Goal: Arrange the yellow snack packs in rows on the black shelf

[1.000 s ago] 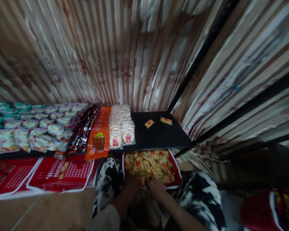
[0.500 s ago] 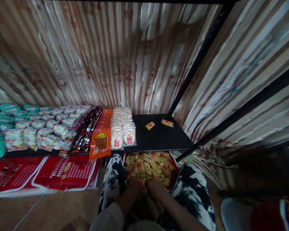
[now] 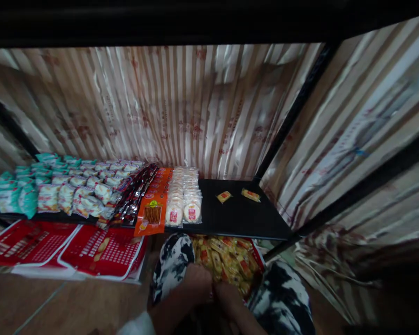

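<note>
Both hands sit low in the view, knuckles up, pressed together at the near edge of an open red bag of snacks (image 3: 256,258). The left hand (image 3: 197,284) and the right hand (image 3: 226,294) touch side by side, and their fingers curl down into the heap of small yellow-and-red packets (image 3: 226,260). Whether those fingers are closed on a packet or only resting among them cannot be told, since the fingertips are hidden beneath the hands.

The heap lies directly ahead of the fingers, between the person's knees in black-and-white patterned trousers (image 3: 282,298), and it stretches away from the hands toward the shelf. The left hand lies slightly further into the heap; both are about equally near.

Beyond the bag runs a black shelf (image 3: 237,218). Its right part carries only two loose packets (image 3: 224,197) of the same kind, well ahead of the hands. To their left stand rows of round white crackers in clear wrap (image 3: 184,195), then orange packs (image 3: 155,204), dark red-black packs (image 3: 134,197), and white and teal bags (image 3: 56,186) further left. Red printed sheets (image 3: 101,251) lie below the shelf on the left. Striped foil-like sheeting (image 3: 181,107) backs the shelf.

Labels are red and yellow, but no writing is legible.
</note>
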Demonstrator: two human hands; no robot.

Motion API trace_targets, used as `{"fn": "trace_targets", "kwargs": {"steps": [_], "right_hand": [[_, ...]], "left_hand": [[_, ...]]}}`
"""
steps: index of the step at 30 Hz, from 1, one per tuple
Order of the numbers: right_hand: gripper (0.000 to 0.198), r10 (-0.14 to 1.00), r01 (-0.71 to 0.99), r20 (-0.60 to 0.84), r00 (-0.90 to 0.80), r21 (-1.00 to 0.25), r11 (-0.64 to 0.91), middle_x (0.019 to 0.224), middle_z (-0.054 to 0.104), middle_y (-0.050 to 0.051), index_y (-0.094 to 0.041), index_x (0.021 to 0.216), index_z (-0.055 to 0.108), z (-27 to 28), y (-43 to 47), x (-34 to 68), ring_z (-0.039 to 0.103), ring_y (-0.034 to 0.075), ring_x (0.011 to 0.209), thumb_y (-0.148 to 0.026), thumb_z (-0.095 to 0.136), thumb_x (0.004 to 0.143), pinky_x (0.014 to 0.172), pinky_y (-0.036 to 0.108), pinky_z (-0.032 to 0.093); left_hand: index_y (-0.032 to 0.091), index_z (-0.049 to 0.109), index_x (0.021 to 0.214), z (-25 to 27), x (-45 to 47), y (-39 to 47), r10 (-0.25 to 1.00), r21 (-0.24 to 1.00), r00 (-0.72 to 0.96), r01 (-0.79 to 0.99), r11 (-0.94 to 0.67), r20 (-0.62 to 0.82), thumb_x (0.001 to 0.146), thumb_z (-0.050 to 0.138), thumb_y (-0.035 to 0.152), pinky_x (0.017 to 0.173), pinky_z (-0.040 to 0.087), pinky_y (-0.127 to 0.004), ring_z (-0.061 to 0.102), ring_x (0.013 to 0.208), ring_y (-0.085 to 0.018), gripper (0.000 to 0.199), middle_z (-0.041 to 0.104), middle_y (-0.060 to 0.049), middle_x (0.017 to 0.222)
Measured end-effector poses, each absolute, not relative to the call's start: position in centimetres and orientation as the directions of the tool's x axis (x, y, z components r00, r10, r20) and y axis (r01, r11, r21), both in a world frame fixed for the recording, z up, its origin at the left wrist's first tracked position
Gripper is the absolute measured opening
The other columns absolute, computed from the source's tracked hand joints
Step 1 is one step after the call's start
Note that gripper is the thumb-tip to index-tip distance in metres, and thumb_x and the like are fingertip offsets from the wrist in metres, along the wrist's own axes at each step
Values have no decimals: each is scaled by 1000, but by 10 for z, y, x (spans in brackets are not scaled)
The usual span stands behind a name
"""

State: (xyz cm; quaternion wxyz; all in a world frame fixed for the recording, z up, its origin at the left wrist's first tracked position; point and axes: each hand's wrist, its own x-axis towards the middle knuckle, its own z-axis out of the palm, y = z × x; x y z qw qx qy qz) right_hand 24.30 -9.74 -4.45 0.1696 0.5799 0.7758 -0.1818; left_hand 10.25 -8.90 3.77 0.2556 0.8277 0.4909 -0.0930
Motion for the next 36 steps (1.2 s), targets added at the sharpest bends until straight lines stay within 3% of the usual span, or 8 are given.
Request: {"fn": "trace_targets", "kwargs": {"steps": [2, 4, 8, 11, 17, 21, 27, 36], "right_hand": [[42, 808, 966, -534, -247, -74, 246, 104, 71, 17, -14, 102, 72, -41, -96, 242, 68, 28, 99, 0, 41, 77, 82, 32, 52], [44, 799, 969, -552, -238, -85, 231, 106, 71, 17, -13, 105, 71, -38, -95, 240, 67, 28, 101, 0, 40, 78, 83, 34, 52], [49, 775, 966, -582, -245, -75, 249, 106, 71, 18, -14, 113, 67, -33, -91, 238, 67, 29, 100, 2, 37, 77, 83, 37, 52], [50, 761, 962, -601, -243, -50, 268, 105, 71, 17, -15, 112, 67, -34, -89, 239, 67, 28, 100, 3, 34, 78, 83, 36, 52], [55, 757, 964, -611, -232, -41, 262, 107, 71, 15, -19, 115, 66, -40, -87, 245, 67, 26, 100, 3, 34, 77, 84, 34, 51], [58, 771, 957, -580, -264, -60, 282, 105, 71, 15, -19, 121, 62, -44, -87, 246, 68, 27, 97, 4, 34, 76, 80, 33, 51], [46, 816, 968, -523, -247, -103, 228, 97, 73, 14, -22, 108, 68, -54, -90, 248, 69, 26, 92, -2, 42, 76, 77, 31, 50], [46, 845, 974, -485, -225, -99, 202, 100, 71, 15, -23, 113, 63, -65, -95, 250, 67, 27, 96, -7, 47, 73, 80, 33, 46]], "left_hand": [[19, 57, 117, 54, 81, -79, 871, 338, 414, 885, -319, -262, 91, 29, 23, 93, 47, -40, 59, 109, -24, 39, 63, -12, 115], [22, 56, 119, 67, 52, -62, 982, 443, 172, 876, -189, 79, 93, 26, 23, 99, 43, -29, 54, 112, -17, 40, 61, -8, 118], [16, 59, 118, 73, -11, -8, 919, 385, -226, 918, 90, 324, 91, 33, 24, 106, 36, -37, 46, 122, -24, 39, 53, -12, 127], [12, 52, 130, 59, -44, 33, 930, 254, -228, 955, 155, 288, 90, 36, 25, 110, 30, -43, 34, 134, -30, 45, 46, -16, 137], [20, 36, 143, 26, -64, 63, 975, 122, -209, 972, 199, 78, 90, 37, 41, 113, 19, -50, 18, 143, -33, 57, 27, -15, 153], [27, 33, 144, 21, -72, 59, 989, 125, -145, 982, 142, 11, 91, 35, 47, 113, 19, -50, 19, 143, -32, 57, 23, -11, 155], [29, 35, 142, 25, -83, 61, 996, 156, -73, 985, 79, -41, 90, 38, 42, 114, 17, -49, 16, 144, -30, 54, 22, -9, 156], [25, 33, 143, 15, -77, 62, 991, 226, -128, 965, 131, -30, 88, 37, 43, 114, 14, -54, 11, 144, -33, 58, 19, -9, 157]]}}
